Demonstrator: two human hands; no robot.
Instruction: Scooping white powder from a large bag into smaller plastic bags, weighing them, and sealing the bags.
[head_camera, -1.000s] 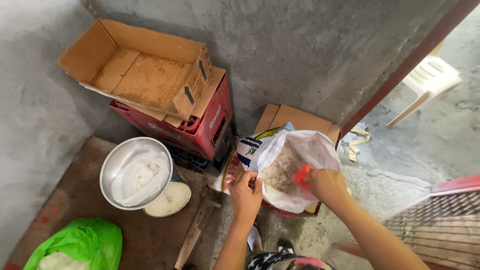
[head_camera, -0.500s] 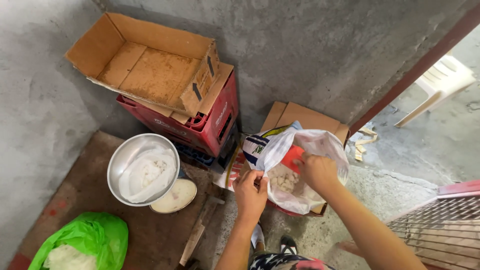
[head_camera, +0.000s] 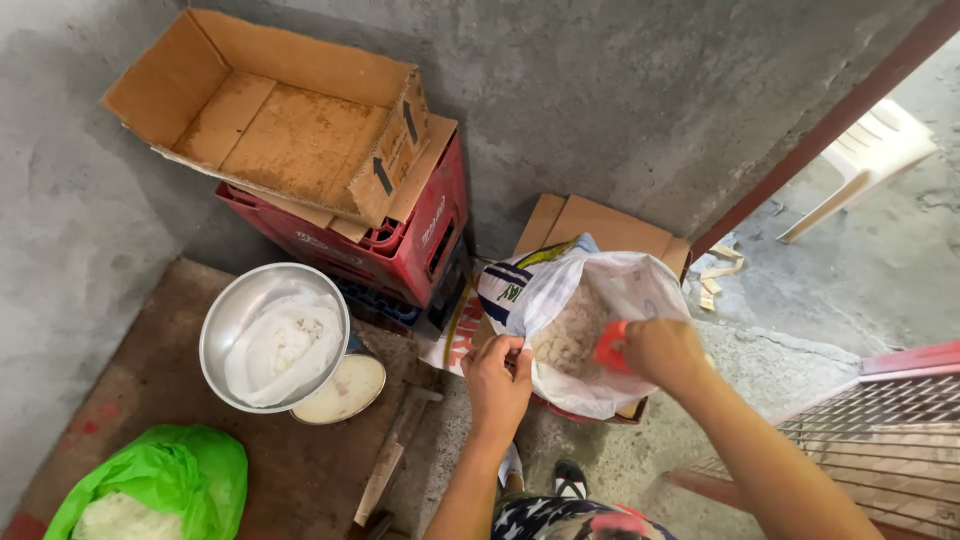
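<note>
White sack (head_camera: 600, 300): woven plastic, mouth open, holding pale grainy meal; it sits in a shallow cardboard box (head_camera: 600, 225) on the concrete floor, against the grey wall.

Left hand (head_camera: 497, 380): we have it pinched closed on the near rim of the sack, holding the mouth open.

Right hand (head_camera: 665, 350): closed around a small red scoop (head_camera: 610, 347), which is dipped inside the sack mouth, just above the meal.

Position relative to grip: the sack lies directly under and between both hands; the meal is just left of the scoop.

Handling note, as we judge it: we do best keeping the rim pulled taut and low with the left hand, so the scoop travels freely and nothing spills over the edge.

Nearby: metal bowl (head_camera: 275, 335) with white contents, to the left on a brown board (head_camera: 150, 400); a round pale lid (head_camera: 345, 390) touching its lower edge; green plastic bag (head_camera: 160, 485) in the near corner; red crate (head_camera: 400, 245) bearing an empty cardboard tray (head_camera: 270, 125); white plastic chair (head_camera: 860, 165) well apart, outside.
</note>
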